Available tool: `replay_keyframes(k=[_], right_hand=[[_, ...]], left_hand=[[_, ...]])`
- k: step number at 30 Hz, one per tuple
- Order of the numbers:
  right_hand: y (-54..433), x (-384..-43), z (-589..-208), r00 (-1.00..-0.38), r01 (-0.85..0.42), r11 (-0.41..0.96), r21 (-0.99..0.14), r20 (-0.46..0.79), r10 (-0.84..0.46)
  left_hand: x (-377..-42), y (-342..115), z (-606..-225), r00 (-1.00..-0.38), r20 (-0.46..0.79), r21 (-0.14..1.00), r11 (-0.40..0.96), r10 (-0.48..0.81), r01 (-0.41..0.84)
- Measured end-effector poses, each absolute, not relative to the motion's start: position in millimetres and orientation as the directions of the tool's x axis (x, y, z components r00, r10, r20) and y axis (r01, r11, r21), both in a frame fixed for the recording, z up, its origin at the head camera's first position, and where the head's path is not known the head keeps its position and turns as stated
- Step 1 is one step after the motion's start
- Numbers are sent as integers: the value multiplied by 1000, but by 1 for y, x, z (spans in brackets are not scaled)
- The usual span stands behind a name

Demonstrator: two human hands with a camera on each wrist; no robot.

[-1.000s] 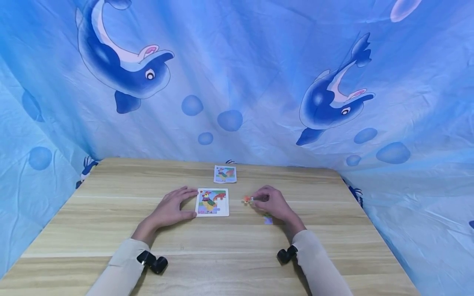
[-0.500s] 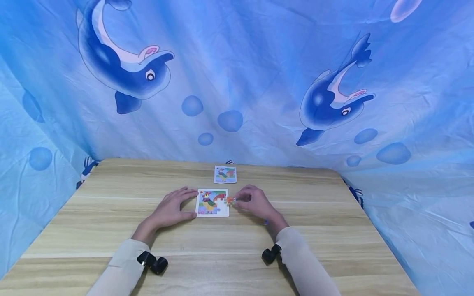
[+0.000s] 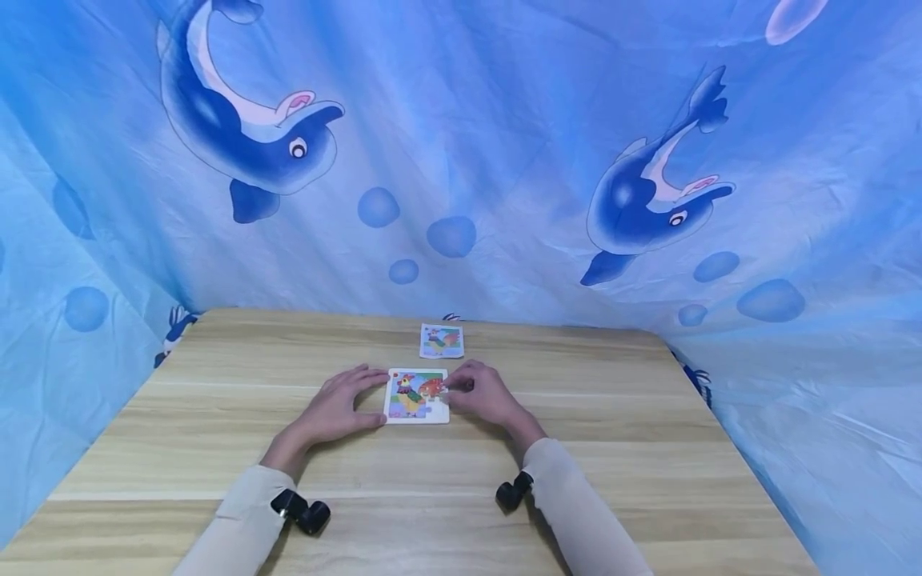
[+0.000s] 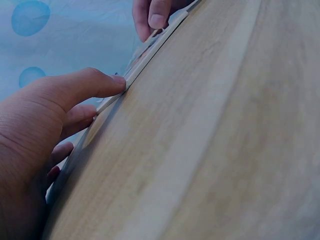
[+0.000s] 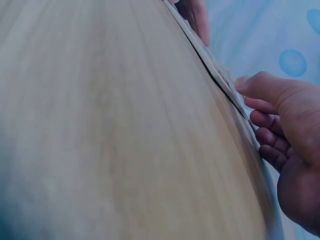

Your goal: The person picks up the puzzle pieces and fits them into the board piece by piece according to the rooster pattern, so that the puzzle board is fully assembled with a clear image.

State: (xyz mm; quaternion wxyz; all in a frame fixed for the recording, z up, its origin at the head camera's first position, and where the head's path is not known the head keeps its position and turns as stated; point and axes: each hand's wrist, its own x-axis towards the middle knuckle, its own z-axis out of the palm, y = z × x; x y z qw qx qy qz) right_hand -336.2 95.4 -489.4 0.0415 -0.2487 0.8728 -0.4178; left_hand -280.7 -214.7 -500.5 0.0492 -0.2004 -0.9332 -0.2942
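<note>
A square jigsaw puzzle (image 3: 406,396) with a rooster picture and a white frame lies on the table in the head view. Its lower right part shows bare white tray. My left hand (image 3: 334,406) rests at the puzzle's left side, thumb at the near corner and forefinger at the far corner. At the right edge, my right hand (image 3: 486,394) pinches a reddish puzzle piece (image 3: 436,390) between thumb and forefinger, down on the tail area; the fingertips partly cover it. In the right wrist view, the remaining fingers of the right hand (image 5: 285,125) are curled.
Behind the puzzle lies a small picture card (image 3: 442,342) with the same rooster. The wooden table (image 3: 403,504) ends at a blue dolphin-print curtain (image 3: 504,160). Both sleeves carry black wrist cameras (image 3: 310,516).
My right hand has moved left with the puzzle piece, from the bare table onto the puzzle's right part. A loose piece near the right wrist is now hidden. The left hand stays put.
</note>
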Motion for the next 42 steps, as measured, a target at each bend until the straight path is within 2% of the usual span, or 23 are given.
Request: replay_keyframes(k=[29,37,42], right_hand=[[89,-338,-489,-867,-413,550,-725,130,-481],[77,-341,-487,-829,-482,539,-691,160,-536],[72,-340,-487,-827,-479,544,-689,146,-543]], left_hand=[[-279,-216,-500,-919,203,529,752,338,393],[-279,-215,-498,-923,198,534,753,331,385],[-280,-213,-498,-922,193,533,753,335,385]])
